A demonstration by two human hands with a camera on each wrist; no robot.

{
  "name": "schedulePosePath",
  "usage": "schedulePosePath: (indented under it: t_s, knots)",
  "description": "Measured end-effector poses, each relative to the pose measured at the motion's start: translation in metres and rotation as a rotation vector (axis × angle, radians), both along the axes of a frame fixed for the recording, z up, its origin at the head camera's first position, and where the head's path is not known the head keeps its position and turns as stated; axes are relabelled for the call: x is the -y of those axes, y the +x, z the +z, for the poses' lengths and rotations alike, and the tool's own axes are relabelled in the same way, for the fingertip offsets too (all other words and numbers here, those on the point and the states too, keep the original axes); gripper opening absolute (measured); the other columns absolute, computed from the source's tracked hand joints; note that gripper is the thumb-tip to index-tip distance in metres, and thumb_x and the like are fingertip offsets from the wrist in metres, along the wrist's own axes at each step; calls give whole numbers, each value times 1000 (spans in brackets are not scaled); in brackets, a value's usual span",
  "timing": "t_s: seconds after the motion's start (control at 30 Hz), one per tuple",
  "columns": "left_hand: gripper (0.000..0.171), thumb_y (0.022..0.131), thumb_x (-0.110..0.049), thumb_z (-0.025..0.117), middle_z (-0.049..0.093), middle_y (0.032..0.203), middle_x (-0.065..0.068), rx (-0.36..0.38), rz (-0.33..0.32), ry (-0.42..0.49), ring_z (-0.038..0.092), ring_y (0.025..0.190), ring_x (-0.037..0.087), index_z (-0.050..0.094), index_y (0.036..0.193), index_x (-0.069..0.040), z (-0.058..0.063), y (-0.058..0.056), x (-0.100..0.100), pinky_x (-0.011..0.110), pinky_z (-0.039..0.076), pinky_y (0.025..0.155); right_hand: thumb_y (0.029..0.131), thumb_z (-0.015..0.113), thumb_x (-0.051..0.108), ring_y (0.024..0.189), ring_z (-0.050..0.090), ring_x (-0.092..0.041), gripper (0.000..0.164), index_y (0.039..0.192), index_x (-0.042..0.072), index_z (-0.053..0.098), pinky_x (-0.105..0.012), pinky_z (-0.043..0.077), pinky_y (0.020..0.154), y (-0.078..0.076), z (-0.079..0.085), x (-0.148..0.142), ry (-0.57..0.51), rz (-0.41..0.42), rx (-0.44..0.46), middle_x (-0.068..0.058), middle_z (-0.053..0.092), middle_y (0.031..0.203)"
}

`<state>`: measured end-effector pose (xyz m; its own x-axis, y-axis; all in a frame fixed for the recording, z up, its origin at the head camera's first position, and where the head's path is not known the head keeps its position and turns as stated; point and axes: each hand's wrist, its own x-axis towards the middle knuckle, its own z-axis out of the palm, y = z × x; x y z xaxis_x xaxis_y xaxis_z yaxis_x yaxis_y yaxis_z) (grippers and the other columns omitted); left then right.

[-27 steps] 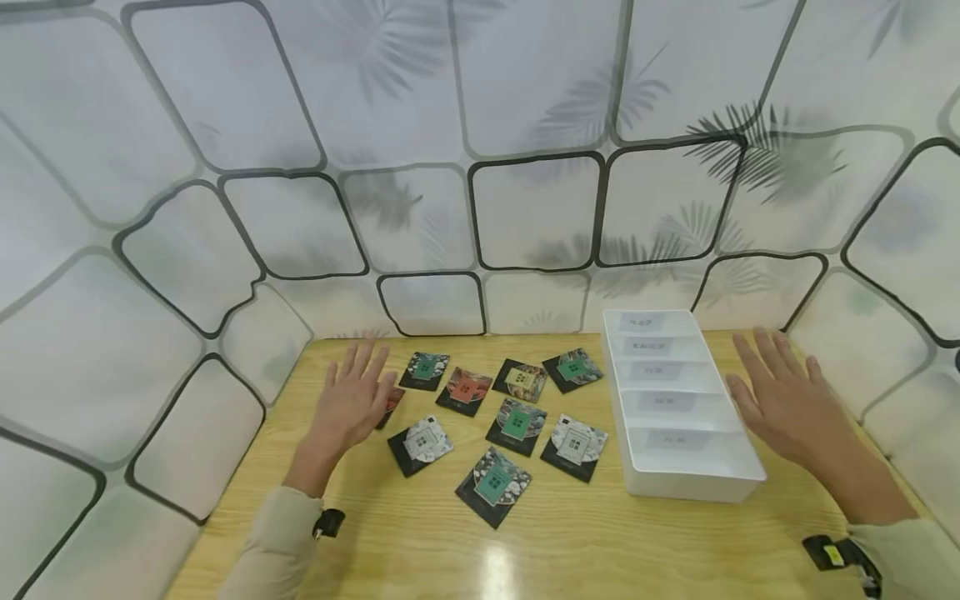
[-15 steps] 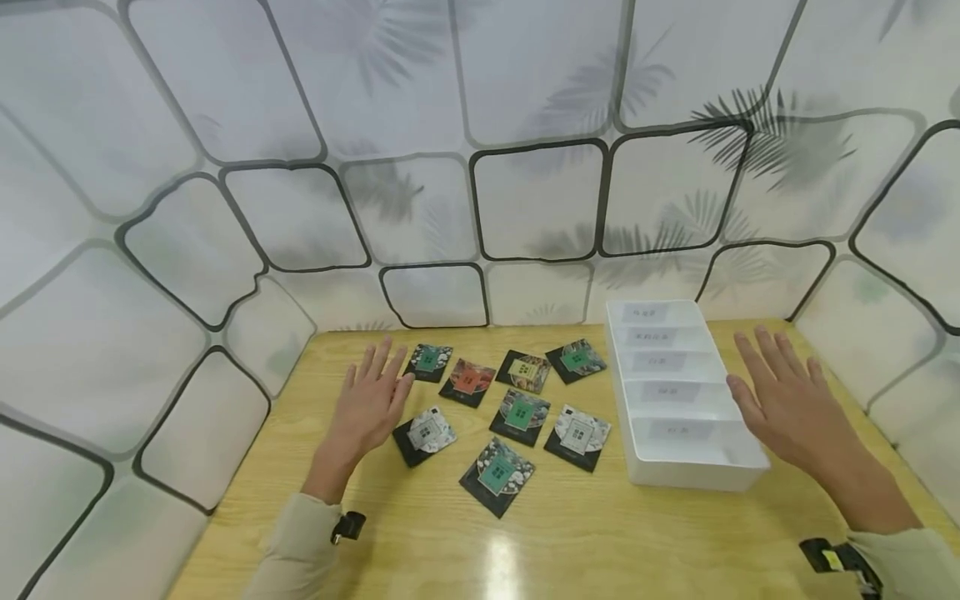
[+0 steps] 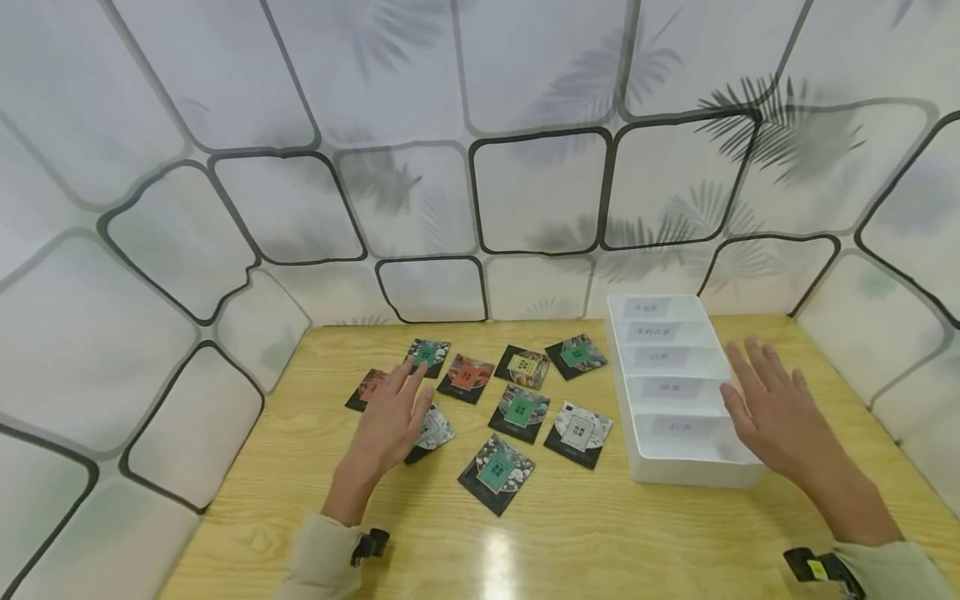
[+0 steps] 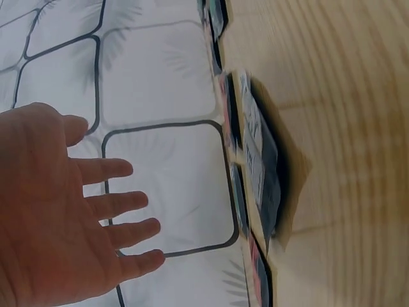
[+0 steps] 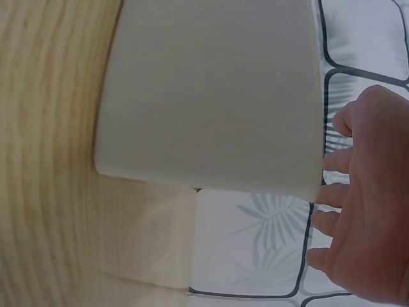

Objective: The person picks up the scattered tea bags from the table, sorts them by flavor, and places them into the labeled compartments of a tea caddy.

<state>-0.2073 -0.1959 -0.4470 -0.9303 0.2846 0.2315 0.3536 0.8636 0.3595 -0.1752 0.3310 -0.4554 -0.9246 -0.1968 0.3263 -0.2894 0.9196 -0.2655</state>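
Note:
My left hand (image 3: 386,425) hovers with fingers spread above the left side of a group of square sachets. It partly covers a grey-and-black sachet (image 3: 437,429), while a red one (image 3: 370,386) shows beside its fingers. In the left wrist view the palm (image 4: 51,211) holds nothing, with a sachet (image 4: 261,153) raised slightly off the wood at one side. My right hand (image 3: 780,421), fingers extended, is held beside the right wall of a white divided box (image 3: 697,473). The right wrist view shows that hand (image 5: 377,211) near the box's upper edge, holding nothing.
More sachets lie around the middle: another red (image 3: 466,378), a yellow (image 3: 523,367), several green (image 3: 519,411) and a second grey one (image 3: 578,434). The box has labelled compartments in a row. Patterned fabric walls (image 3: 431,287) enclose the wooden table (image 3: 570,533) at back and sides.
My left hand has moved right over the sachets, uncovering the red one at the left and partly covering the grey one. My right hand has shifted slightly nearer to me beside the box.

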Motion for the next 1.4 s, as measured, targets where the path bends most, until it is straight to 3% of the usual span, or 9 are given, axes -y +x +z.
schedulePosePath:
  t_s: [0.33, 0.6, 0.73, 0.9, 1.17, 1.4]
  knots:
    - [49, 109, -26, 53, 39, 157, 25, 70, -84, 149, 38, 143, 47, 47, 153, -5, -16, 7, -9, 68, 34, 109, 113, 33, 28, 151, 11, -53, 58, 162, 0, 22, -77, 9, 112, -1, -16, 18, -67, -9, 48, -33, 19, 163]
    - [44, 108, -21, 55, 52, 147, 21, 221, -138, 249, 52, 132, 41, 53, 148, -5, -20, 11, -17, 61, 44, 103, 112, 33, 29, 150, 10, -54, 59, 160, -5, 24, -78, 12, 110, -2, -18, 15, -45, -20, 92, -34, 16, 163]
    - [38, 107, -20, 57, 61, 137, 14, 257, -138, 252, 63, 117, 32, 59, 142, -5, -23, 12, -20, 54, 51, 95, 113, 31, 29, 150, 10, -55, 60, 158, -8, 25, -79, 14, 108, -4, -18, 17, -36, -25, 126, -33, 14, 164]
    - [35, 107, -18, 57, 65, 130, 12, 289, -161, 246, 66, 106, 26, 62, 138, -5, -25, 12, -23, 48, 54, 88, 113, 30, 31, 150, 8, -54, 61, 159, -9, 22, -78, 14, 110, -5, -20, 19, -14, -46, 150, -32, 11, 165]
    - [35, 108, -20, 56, 66, 129, 15, 344, -238, 288, 67, 108, 30, 62, 136, 0, -27, 14, -26, 48, 56, 87, 113, 25, 35, 151, 4, -52, 66, 160, -10, 13, -75, 12, 112, -6, -20, 20, 23, -65, 176, -30, 6, 167]
    - [36, 108, -21, 55, 65, 130, 16, 367, -255, 281, 65, 113, 31, 63, 135, 1, -28, 15, -32, 50, 54, 93, 113, 25, 34, 151, 5, -53, 67, 159, -12, 12, -75, 12, 113, -4, -19, 20, 10, -57, 184, -31, 6, 166]
